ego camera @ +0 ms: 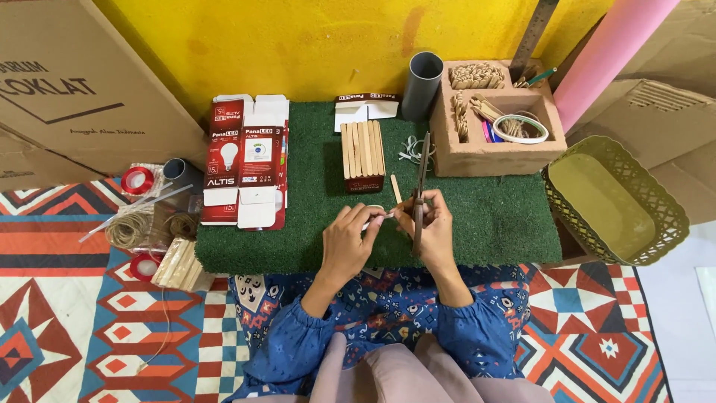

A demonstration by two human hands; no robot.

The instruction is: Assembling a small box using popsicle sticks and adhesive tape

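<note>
Both hands meet over the front half of a green turf mat (pixel 507 216) laid on a patterned rug (pixel 74 328). The left hand (pixel 349 242) is closed in a pinch on one end of a small flat wooden stick (pixel 377 214), held level between the two hands just above the turf. The right hand (pixel 432 227) is wrapped around the handles of a pair of scissors (pixel 421 186), whose long blades point away from the person toward the back of the mat; its fingertips also come up to the other end of the stick, though whether they touch it cannot be made out. Just behind the hands a loose wooden stick (pixel 396 189) lies on the turf, beside a small box clad in a row of upright sticks (pixel 362 153). To the left a flattened red and white bulb carton (pixel 246 160) overlaps the mat's edge. At the back stands a grey tube (pixel 423 86), next to a brown compartment box (pixel 496 157) holding sticks and rings of tape. A pale green lattice basket (pixel 619 201) sits off the mat's right edge. On the rug at the left lie a coil of twine (pixel 130 227), red tape rolls (pixel 137 180) and a bundle of sticks (pixel 179 265).
</note>
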